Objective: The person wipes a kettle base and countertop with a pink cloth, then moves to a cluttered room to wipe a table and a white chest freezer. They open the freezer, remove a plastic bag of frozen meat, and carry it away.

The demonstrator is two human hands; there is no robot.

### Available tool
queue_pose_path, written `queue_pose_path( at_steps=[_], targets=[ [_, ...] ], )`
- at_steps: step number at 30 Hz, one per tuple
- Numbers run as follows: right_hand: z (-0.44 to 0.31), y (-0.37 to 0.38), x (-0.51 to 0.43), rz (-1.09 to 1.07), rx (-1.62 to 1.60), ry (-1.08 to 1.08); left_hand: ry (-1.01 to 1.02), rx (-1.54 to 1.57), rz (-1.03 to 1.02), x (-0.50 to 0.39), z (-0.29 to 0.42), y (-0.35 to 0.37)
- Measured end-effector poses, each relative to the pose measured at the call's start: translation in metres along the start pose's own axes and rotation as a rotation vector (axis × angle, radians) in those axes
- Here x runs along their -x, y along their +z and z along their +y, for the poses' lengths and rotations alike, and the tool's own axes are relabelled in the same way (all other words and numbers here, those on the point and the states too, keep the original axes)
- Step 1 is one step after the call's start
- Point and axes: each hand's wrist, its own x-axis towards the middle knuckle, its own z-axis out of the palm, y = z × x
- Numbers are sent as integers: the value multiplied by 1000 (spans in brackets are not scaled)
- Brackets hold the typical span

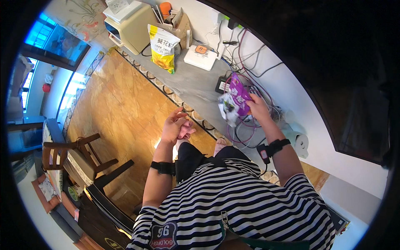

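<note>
My left hand (pixel 173 126) is held out over the tiled floor, with its fingers partly curled; a crumpled pink item (pixel 186 128), perhaps a cloth or wrapper, lies against its palm side. My right hand (pixel 258 107) grips the edge of a purple snack packet (pixel 239 93) above the grey marble-look ledge. A clear and white plastic packet (pixel 228 107) hangs beside the purple one, somewhat blurred; whether the fingers hold it too cannot be told. Behind them lies a tangle of cables (pixel 247 129) and a black box (pixel 222 84) with a label.
On the ledge stand a yellow and white sunflower seed bag (pixel 164 48), a white router (pixel 200 57), a cream appliance (pixel 132 29) and a pale cylindrical device (pixel 297 142). A large black screen (pixel 353 93) is at the right. A wooden chair (pixel 81 156) stands at the left.
</note>
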Motion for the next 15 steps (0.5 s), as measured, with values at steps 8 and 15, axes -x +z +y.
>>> queue_pose_path(
  at_steps=[8, 15],
  targets=[
    [-43, 176, -131, 138, -7, -121, -156, 116, -23, -93, 38, -101],
    [-94, 250, -158, 291, 293, -60, -276, 41, -65, -144, 124, -191]
  ],
)
